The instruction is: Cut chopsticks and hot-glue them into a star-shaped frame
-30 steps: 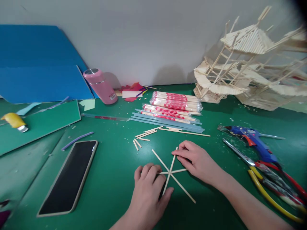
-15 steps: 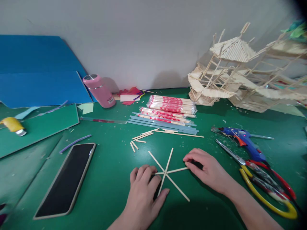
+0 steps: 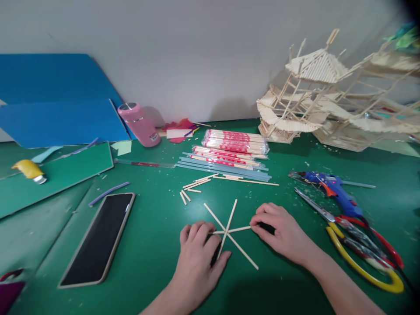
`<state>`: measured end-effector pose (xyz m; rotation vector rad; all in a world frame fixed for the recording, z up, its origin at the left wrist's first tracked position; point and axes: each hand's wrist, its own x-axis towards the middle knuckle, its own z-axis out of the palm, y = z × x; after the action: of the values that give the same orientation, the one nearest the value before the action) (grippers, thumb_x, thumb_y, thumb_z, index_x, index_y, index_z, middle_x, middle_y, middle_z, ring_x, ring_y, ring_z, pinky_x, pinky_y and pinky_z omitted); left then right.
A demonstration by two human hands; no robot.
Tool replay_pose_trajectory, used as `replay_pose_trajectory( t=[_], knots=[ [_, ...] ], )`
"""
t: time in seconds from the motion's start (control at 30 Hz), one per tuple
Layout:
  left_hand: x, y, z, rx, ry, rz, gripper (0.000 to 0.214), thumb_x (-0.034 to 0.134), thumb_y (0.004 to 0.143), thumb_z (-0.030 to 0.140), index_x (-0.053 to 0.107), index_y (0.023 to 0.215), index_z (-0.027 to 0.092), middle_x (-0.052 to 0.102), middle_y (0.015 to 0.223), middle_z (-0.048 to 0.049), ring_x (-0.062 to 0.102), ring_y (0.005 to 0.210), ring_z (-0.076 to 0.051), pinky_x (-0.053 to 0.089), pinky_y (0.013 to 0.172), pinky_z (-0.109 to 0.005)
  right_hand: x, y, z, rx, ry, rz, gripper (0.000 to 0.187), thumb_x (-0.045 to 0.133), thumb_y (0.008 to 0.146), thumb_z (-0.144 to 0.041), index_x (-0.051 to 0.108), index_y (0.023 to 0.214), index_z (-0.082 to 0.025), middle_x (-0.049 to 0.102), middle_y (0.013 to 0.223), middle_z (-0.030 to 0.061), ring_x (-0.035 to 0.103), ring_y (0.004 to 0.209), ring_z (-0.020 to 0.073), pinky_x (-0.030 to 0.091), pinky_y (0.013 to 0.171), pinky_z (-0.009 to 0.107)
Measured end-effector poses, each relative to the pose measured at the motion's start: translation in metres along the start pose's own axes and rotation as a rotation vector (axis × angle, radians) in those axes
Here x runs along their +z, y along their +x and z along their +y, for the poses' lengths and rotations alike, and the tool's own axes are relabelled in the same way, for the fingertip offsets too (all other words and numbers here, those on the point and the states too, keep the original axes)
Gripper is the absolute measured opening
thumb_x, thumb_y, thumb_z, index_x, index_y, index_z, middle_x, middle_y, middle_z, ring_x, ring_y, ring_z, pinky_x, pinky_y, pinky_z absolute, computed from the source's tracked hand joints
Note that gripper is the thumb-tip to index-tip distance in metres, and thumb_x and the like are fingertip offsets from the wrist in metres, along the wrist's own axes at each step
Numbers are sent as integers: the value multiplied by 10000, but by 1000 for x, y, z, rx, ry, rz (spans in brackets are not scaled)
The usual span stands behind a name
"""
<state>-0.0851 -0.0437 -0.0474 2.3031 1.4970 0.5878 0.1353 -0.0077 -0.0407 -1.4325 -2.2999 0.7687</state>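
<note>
Three thin wooden sticks (image 3: 243,250) cross at their middles in a six-armed star on the green table. My left hand (image 3: 200,249) rests over the star's left side, its curled fingers on the left end of the near-horizontal stick, and its thumb beside the lower end of another. The fingertips are partly hidden under the hand. At the opposite end of the near-horizontal stick, my right hand (image 3: 275,227) pinches the tip between thumb and fingers. Short cut sticks (image 3: 197,183) lie just beyond the star.
Wrapped chopstick packs (image 3: 234,142) and bluish glue sticks (image 3: 223,169) lie behind. To the right are a blue glue gun (image 3: 341,197), yellow-handled scissors (image 3: 348,258) and a wooden stick model (image 3: 318,96). A phone (image 3: 98,240), pink bottle (image 3: 140,127) and blue boards (image 3: 59,118) are left.
My right hand has closed in slightly on the end of the near-horizontal stick. The view has shifted a little; the star and my left hand look otherwise much the same.
</note>
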Motion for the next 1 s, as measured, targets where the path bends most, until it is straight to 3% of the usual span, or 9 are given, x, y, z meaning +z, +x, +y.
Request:
replay_pose_trajectory(
  t=[0.33, 0.5, 0.7, 1.0],
  knots=[
    [-10, 3, -9, 6, 2, 50, 117, 446, 796, 185, 552, 845, 189, 551, 902, -59, 481, 867, -202, 329, 795, -404, 2, 0, -11, -1, 50, 57, 109, 482, 800, -231, 576, 855, -231, 541, 853, 38, 503, 803, 175, 392, 692, 322],
    [-34, 12, -28, 49, 82, 11, 169, 432, 798, 150, 567, 883, 206, 559, 905, -53, 469, 899, -208, 327, 793, -407, 7, 3, -24, -63, 42, 38, 118, 472, 801, -208, 585, 827, -227, 537, 799, 38, 500, 754, 171, 404, 641, 306],
    [-60, 14, -47, 36, 138, 27, 159, 439, 800, 164, 592, 807, 205, 565, 845, -45, 477, 858, -197, 341, 750, -373, 11, 6, -22, -75, 8, -22, 138, 449, 816, -216, 583, 847, -230, 524, 806, 40, 490, 754, 175, 399, 639, 314],
    [-45, 11, -32, 69, 28, -129, 163, 453, 793, 158, 599, 847, 208, 550, 826, -38, 464, 838, -184, 346, 766, -366, 18, 9, -20, -96, -4, -26, 125, 462, 805, -195, 577, 842, -227, 524, 806, 42, 486, 752, 176, 399, 632, 309]
  ],
)
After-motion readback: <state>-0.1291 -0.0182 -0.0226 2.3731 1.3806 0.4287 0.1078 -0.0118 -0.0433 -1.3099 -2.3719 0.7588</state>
